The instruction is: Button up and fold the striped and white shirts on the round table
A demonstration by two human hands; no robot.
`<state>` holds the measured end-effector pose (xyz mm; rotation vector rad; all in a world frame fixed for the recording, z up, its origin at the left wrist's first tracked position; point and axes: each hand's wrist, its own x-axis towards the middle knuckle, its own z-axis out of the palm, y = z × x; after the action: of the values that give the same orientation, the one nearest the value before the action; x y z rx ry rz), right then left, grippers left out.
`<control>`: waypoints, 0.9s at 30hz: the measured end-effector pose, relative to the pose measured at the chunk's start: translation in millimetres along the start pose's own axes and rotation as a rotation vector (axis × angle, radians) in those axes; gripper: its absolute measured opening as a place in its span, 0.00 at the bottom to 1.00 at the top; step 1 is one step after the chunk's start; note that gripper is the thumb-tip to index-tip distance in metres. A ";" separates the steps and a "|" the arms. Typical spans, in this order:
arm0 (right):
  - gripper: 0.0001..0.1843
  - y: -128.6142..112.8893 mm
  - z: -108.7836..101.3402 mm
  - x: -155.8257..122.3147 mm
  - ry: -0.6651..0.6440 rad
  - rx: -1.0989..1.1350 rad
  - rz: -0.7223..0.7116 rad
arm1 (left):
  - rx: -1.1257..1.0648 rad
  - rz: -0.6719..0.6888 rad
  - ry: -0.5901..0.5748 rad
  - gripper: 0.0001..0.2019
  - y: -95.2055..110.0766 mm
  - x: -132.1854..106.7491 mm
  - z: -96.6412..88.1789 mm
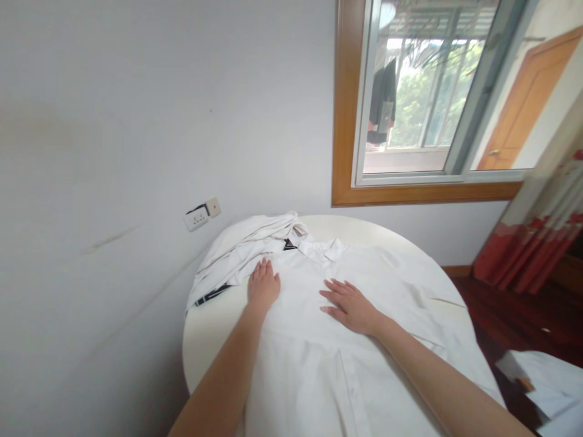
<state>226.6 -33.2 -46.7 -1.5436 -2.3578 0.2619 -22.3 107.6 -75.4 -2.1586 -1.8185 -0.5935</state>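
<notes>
A white collared shirt (300, 309) lies spread on a round white table (218, 340), its collar toward the wall and its lower part running toward me. My left hand (264, 284) rests flat on the shirt's left edge near the shoulder, fingers stretched out. On the chest, right of the front opening, lies my right hand (348, 305) with its fingers spread. Neither hand holds anything. Beyond my left hand is a bunched heap of white clothes (241, 246), with a dark striped piece (212, 295) showing at its edge.
A wall socket (197, 218) sits just past the table's left side. The wood-framed window (410, 194) is beyond the table, with a red and cream curtain (528, 243) to its right. White items (546, 379) lie at the lower right, over the dark floor (487, 309).
</notes>
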 end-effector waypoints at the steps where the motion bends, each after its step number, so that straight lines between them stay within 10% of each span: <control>1: 0.31 -0.2 0.0 -0.1 0.000 0.000 0.002 | -0.004 0.000 0.015 0.26 -0.6 0.3 -2.4; 12: 0.32 10.9 3.2 -1.1 0.070 -0.122 0.334 | -0.270 -0.228 0.057 0.15 -24.4 8.6 -23.4; 27: 0.32 19.0 3.1 0.3 0.061 -0.137 0.396 | -0.521 -0.031 0.105 0.17 -36.0 18.0 -9.1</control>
<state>241.8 -25.2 -55.6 -2.0488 -2.0437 0.1397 -56.6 126.0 -61.3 -2.3465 -1.7890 -1.2827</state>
